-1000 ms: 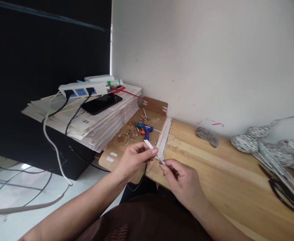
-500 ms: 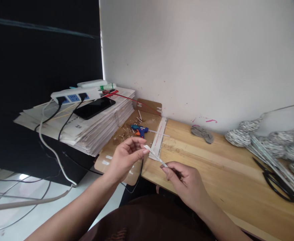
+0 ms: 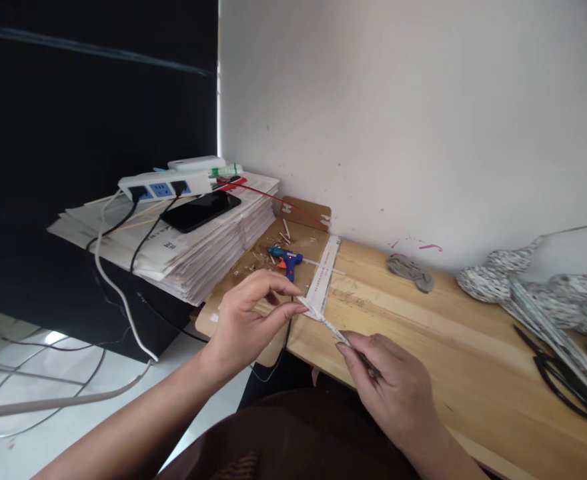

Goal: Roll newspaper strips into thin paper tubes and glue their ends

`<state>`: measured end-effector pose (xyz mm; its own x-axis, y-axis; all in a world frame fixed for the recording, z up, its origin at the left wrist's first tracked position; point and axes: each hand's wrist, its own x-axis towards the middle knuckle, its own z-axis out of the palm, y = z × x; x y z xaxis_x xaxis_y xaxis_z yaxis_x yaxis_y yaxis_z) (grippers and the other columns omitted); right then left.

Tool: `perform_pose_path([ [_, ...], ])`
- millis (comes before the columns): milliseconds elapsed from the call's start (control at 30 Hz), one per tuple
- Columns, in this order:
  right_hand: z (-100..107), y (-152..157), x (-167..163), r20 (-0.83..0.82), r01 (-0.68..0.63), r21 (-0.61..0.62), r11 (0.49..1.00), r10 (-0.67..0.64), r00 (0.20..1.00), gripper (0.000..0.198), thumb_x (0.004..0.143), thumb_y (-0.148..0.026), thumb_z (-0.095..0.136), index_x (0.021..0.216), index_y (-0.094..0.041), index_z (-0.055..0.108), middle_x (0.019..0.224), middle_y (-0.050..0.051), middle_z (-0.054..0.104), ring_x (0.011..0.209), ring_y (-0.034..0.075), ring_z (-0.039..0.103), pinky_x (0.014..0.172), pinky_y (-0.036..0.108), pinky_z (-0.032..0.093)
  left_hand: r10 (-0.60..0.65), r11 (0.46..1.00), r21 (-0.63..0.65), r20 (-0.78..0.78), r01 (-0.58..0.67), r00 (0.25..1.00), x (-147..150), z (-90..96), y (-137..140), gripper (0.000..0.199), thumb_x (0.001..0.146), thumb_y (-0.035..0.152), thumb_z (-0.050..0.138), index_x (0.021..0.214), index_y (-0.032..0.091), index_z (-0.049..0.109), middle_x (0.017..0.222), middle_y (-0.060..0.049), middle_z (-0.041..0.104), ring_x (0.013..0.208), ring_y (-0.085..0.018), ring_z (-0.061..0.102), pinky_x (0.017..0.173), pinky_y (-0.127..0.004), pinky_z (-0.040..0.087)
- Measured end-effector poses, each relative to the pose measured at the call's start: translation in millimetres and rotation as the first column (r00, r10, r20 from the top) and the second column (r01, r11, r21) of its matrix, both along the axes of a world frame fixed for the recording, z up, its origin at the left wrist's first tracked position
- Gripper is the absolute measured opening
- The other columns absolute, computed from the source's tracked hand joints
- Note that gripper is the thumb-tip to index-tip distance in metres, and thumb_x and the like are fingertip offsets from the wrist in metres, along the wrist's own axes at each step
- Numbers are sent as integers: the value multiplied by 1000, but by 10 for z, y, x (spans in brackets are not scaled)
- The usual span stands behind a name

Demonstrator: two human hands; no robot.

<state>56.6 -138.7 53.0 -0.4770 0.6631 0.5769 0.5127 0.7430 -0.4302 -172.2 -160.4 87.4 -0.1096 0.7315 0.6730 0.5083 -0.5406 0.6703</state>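
Between my hands runs a thin, rolled or twisted paper strip (image 3: 329, 325), pale with dark print. My left hand (image 3: 253, 317) pinches its far end between thumb and fingertips. My right hand (image 3: 391, 380) is closed round the other end, which passes under the fingers. Beyond my left hand, a blue glue gun (image 3: 289, 259) with an orange trigger lies on a sheet of cardboard (image 3: 238, 293). A white printed strip (image 3: 329, 263) lies along the cardboard's right edge, partly behind the fingers.
A tall stack of paper (image 3: 213, 267) on the left carries a power strip (image 3: 161, 187) and a black phone (image 3: 201, 211). On the wooden table (image 3: 448, 347) lie a grey item (image 3: 411, 273), black scissors (image 3: 556, 383), long paper rods (image 3: 553, 330) and woven paper pieces (image 3: 483, 283). Cables hang at left.
My right hand has moved right and slightly down along the strip, and more of it shows past the fingers. My left thumb and fingers have closed over the strip's far end. The view has shifted slightly.
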Motion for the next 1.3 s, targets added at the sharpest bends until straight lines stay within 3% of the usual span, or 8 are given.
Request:
perform_pose_path([
  [267,9,-9,-33,17,32,83,996,-33,999,18,84,-17,64,100,-22,68,75,0,68,62,11,60,62,23,45,14,1000,0,-70,-14,997,-82,41,11,11,74,18,74,83,19,68,83,-3,66,83,-15,61,72,-28,50],
  [533,-4,-21,-52,4,56,127,990,-57,998,19,83,-16,65,101,-21,68,81,1,71,68,10,64,67,21,48,16,1000,-15,-11,-16,1000,-96,27,-6,8,73,18,75,78,19,69,80,-3,66,79,-15,62,72,-28,50],
  [667,-9,-24,-42,25,67,169,983,-72,997,20,83,-16,65,103,-21,68,82,1,71,69,11,65,69,21,48,-41,975,-199,268,97,963,-84,-1,1,17,71,22,77,84,18,66,79,-2,67,72,-13,63,66,-26,52],
  [767,-13,-21,-36,69,69,273,960,-91,994,25,82,-15,66,107,-19,66,82,1,71,68,12,65,69,24,48,-125,878,-350,490,326,863,-50,-32,15,23,69,24,78,86,15,65,77,-2,67,70,-12,64,65,-24,53],
  [867,-11,-19,-21,133,47,353,934,-100,986,30,82,-14,66,112,-18,64,81,3,71,67,13,64,68,26,47,-165,852,-336,558,403,814,-11,-66,18,23,69,23,78,85,14,64,77,-2,67,70,-11,63,65,-23,53],
  [967,2,-15,2,188,27,367,930,-103,977,33,81,-13,66,114,-17,63,82,4,71,67,15,65,67,28,47,-168,918,-242,483,315,859,-16,-79,6,27,68,19,79,89,16,64,78,-2,66,71,-12,63,66,-25,53],
  [1133,29,-28,9,190,21,350,937,-93,977,33,81,-13,65,114,-17,62,82,4,72,67,15,65,67,29,49,-141,982,-105,154,158,978,-109,-52,-25,11,71,17,76,79,17,67,76,-4,68,73,-15,63,67,-28,52],
  [1300,72,-108,-27,48,14,113,994,-19,999,22,82,-15,65,103,-20,66,86,3,72,73,14,68,70,24,53,-216,975,-36,78,219,973,-159,-46,-28,12,73,11,74,81,18,68,79,-4,69,75,-16,64,71,-30,53],
])
